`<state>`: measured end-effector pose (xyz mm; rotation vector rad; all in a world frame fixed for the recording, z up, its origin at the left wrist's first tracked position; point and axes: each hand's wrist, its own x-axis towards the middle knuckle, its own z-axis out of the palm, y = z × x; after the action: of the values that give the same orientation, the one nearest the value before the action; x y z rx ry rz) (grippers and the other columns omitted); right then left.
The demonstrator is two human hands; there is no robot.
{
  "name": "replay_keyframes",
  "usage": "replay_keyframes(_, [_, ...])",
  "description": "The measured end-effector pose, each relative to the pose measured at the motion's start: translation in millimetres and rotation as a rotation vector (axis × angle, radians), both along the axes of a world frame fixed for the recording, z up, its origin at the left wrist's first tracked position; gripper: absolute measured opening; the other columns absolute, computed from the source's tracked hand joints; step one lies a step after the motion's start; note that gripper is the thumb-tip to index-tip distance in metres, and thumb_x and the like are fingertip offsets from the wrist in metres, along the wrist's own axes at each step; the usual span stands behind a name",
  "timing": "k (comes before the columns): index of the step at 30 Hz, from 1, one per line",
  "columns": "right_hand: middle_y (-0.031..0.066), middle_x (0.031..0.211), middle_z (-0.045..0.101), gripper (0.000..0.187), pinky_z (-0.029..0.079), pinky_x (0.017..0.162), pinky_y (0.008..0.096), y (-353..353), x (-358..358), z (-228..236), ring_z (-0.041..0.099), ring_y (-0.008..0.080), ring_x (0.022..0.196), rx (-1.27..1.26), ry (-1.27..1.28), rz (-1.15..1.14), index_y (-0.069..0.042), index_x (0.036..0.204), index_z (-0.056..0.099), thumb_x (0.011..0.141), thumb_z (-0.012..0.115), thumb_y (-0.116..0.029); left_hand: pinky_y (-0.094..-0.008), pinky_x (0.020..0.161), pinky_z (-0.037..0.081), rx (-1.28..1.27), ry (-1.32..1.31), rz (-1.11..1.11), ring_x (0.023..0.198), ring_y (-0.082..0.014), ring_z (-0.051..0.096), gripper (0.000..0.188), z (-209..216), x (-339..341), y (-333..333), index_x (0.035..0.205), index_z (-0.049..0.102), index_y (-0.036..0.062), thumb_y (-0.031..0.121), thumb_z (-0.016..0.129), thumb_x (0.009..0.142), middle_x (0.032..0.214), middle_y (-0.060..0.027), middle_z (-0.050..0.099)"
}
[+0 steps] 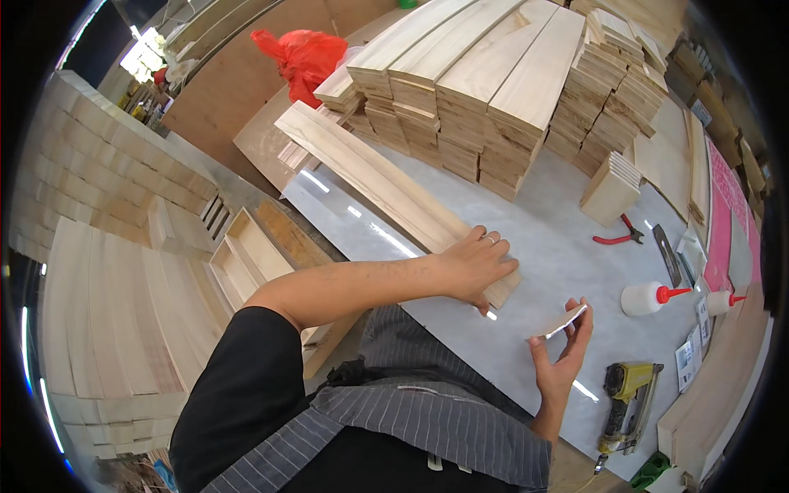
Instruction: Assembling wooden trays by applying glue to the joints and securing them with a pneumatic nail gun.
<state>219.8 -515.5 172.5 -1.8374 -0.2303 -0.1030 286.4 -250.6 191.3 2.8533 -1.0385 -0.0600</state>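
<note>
Left fingers (pixel 500 262) on timber (pixel 374 177), grey tabletop (pixel 546 238), plank stacks (pixel 460 103)

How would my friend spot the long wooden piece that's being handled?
Find the grey table and its big stack of pale boards. In front of that lies the long, narrow wooden piece, the only one with the left hand on its near end.

Beneath the left hand (pixel 477 264), a glossy grey tabletop (pixel 567 238) was spread, and strips of light were mirrored in it beside the hand. Well beyond the hand, to its left, a brown panel (pixel 218 107) could be seen, and farther off, a dazzling bright patch (pixel 144 56). Left of the hand, pale boards (pixel 107 304) were stacked like a wall.
</note>
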Motion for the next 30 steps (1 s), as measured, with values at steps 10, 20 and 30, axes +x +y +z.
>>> replay_keyframes(10, [0.0218,0.152,0.046,0.092,0.04,0.112,0.0459,-9,0,4,0.046,0.0336,0.139,-0.01,-0.039,0.0,-0.002,0.153,0.034,0.073,0.08,-0.007,-0.0457,0.106,0.038,-0.144,0.107,-0.026,0.118,-0.0363,0.054,0.077,22,-9,-14,0.133,0.057,0.0028,0.034,0.084,0.068,0.118,-0.0161,0.058])
replay_keyframes(20, [0.0192,0.154,0.045,0.093,0.04,0.111,0.0441,-16,-2,2,0.046,0.0313,0.14,0.013,-0.049,-0.05,-0.002,0.152,0.036,0.071,0.082,-0.006,-0.0593,0.119,0.027,0.052,-0.254,-0.001,0.136,-0.0426,0.048,0.059,-11,-31,-31,0.14,0.054,-0.0004,0.028,0.064,0.089,0.14,-0.0282,0.053])
replay_keyframes(30, [0.02,0.154,0.044,0.095,0.037,0.115,0.0451,-26,-3,-4,0.043,0.032,0.142,0.082,-0.011,-0.047,-0.001,0.154,0.033,0.072,0.082,-0.003,-0.0526,0.108,0.041,-0.032,-0.402,0.04,0.119,-0.0369,0.061,0.037,-4,-37,-37,0.12,0.066,0.0015,0.025,0.058,0.093,0.121,-0.0223,0.066])
